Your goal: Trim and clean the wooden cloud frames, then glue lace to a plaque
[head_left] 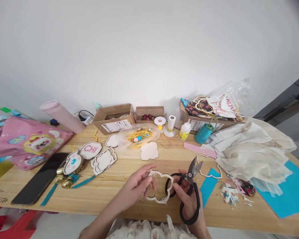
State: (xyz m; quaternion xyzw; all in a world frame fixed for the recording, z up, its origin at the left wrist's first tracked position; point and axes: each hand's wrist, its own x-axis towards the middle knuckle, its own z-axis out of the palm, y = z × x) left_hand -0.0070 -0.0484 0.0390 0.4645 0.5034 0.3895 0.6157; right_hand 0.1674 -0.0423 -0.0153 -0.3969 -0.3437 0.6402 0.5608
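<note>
My left hand [141, 184] pinches the left edge of a thin wooden frame [171, 181] with a scalloped outline and cut-out corner patterns. The frame is held up just above the table near its front edge. Black-handled scissors [190, 175] are in my right hand [188, 202], blades slightly apart and pointing up and away. One handle loop overlaps the frame's right edge; I cannot tell whether my right fingers also touch the frame. A plain scalloped wooden plate [149, 151] lies beyond my left hand. Another wooden frame [220, 171] rests to the right, partly over a blue strip [209, 187].
Cardboard boxes [114, 124], thread spools [171, 126], a glue bottle [184, 130] and teal thread [203, 133] line the wall. At left are a phone [41, 179], bells [67, 183] and a pink bag [20, 136]. Cream fabric [251, 156] and scraps [230, 194] lie right.
</note>
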